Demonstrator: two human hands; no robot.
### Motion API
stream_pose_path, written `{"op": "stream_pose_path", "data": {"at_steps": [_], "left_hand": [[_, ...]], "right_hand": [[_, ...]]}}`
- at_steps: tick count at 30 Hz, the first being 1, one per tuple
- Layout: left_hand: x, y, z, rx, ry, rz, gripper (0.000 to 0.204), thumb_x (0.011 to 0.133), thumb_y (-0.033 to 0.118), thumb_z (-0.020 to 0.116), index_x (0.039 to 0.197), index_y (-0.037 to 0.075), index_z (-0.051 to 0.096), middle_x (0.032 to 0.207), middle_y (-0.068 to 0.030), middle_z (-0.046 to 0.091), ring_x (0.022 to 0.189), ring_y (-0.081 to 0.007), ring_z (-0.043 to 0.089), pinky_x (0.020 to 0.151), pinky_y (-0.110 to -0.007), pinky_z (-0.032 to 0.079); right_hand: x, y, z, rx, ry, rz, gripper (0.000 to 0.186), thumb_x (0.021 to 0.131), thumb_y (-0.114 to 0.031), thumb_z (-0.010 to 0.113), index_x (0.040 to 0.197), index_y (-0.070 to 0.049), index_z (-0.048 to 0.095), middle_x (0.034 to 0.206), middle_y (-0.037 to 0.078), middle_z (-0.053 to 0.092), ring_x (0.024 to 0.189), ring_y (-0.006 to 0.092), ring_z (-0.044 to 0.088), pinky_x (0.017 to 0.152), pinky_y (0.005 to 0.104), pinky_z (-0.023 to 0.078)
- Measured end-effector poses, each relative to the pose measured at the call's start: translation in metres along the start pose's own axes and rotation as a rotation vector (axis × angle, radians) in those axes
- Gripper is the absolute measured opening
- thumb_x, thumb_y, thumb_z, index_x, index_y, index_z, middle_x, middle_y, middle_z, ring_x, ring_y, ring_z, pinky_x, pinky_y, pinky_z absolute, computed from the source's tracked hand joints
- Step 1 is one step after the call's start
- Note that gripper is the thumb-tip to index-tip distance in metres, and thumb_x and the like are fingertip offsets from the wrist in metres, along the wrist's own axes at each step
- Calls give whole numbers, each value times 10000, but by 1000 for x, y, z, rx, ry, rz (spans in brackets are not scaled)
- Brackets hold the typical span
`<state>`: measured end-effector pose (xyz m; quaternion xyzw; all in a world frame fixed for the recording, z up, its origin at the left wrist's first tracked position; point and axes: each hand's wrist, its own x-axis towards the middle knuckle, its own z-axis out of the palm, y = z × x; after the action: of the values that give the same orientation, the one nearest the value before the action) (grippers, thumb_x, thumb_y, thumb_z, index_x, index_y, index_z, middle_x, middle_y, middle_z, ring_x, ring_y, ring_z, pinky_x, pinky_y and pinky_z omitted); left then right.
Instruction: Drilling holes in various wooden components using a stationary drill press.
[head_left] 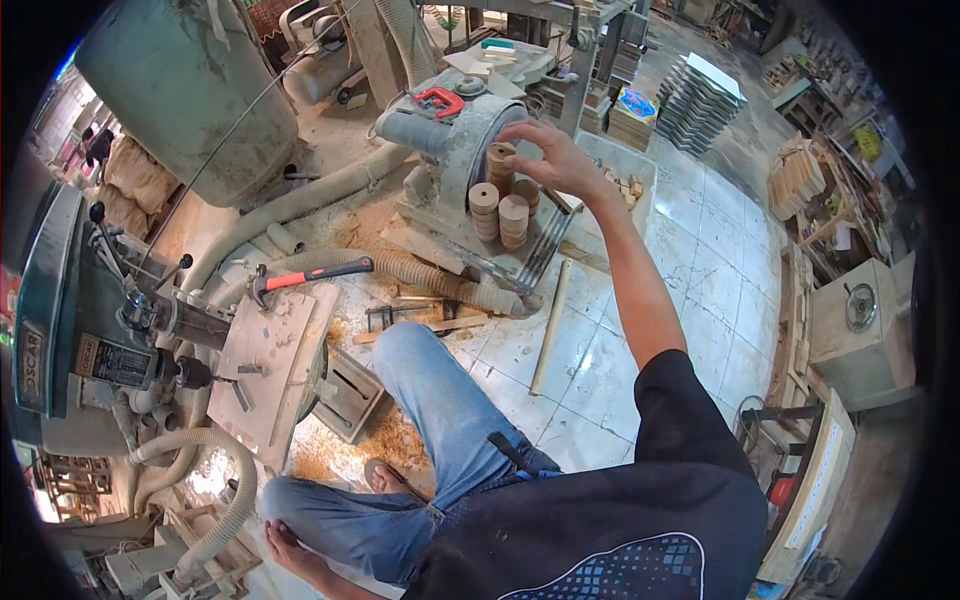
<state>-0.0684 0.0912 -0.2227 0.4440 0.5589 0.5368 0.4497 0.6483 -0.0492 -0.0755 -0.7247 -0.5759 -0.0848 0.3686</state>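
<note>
Nearest, at left: left hand (288, 552) against the bent knee of the blue jeans (340, 515), palm hidden; hold, if any, not to be told. Farther left: drill press (110, 345), with a wooden board (262, 345) beside its chuck and, across the far part of that board, a claw hammer (318, 273) with a red-and-black handle. Between drill press and sander: ribbed dust hose (405, 270).

Farther, near the centre: four upright stacks of round wooden discs (513, 226), close together on the metal table (540, 252) of a belt sander (466, 142), at least one top face with a central hole. At the top of the farthest stack: right hand (556, 163), extended from the right; grip partly spread, thumb and fingers parted about the top disc, firm contact not discernible.

Step in hand, as judged: placing or picking up at the farthest stack, which of the two undeterminable. Next move, as judged: for lifting, an even pinch at the rim; for release, straight withdrawal clear of neighbouring stacks.

Farthest: red clamp-like tool (452, 98) atop the sander; at right, pile of grey panels (700, 102).
</note>
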Motion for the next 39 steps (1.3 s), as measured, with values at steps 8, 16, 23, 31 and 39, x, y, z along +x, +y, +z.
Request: {"op": "stream_pose_path", "data": {"at_steps": [8,16,23,31,39], "left_hand": [[-10,50,29,144,49,53,401,1016,278,488,1249,-39,568,849,-54,570,762,-123,501,899,-275,426],[-37,176,109,-675,-862,636,396,959,319,481,648,79,537,485,40,331,480,-78,365,986,-471,364],[-78,286,179,-1143,-1707,827,293,928,296,628,707,118,703,584,19,553,534,-97,525,1134,-467,316],[-99,301,199,-1463,-1677,820,348,836,-43,475,545,148,468,552,15,446,497,-122,470,1076,-442,429],[-111,301,208,-1667,-1588,846,384,802,-118,417,518,140,435,534,-21,460,492,-150,492,1027,-444,481]], "right_hand": [[-7,-11,2,111,85,175,313,837,-192,702,1132,-91,679,1117,91,677,1072,236,601,932,343,467],[-53,-13,0,128,172,331,380,832,-158,710,1190,-54,633,1102,73,697,921,162,649,847,317,498],[-64,-9,15,254,170,278,465,835,-130,705,1276,-67,575,1136,59,692,953,147,645,858,307,484],[-60,-14,19,477,138,306,494,860,-111,709,1318,-36,538,1165,122,677,979,162,651,876,309,493],[-63,-19,15,538,200,340,431,921,-85,584,1344,-25,523,1241,141,633,1083,183,611,926,315,487]]}}
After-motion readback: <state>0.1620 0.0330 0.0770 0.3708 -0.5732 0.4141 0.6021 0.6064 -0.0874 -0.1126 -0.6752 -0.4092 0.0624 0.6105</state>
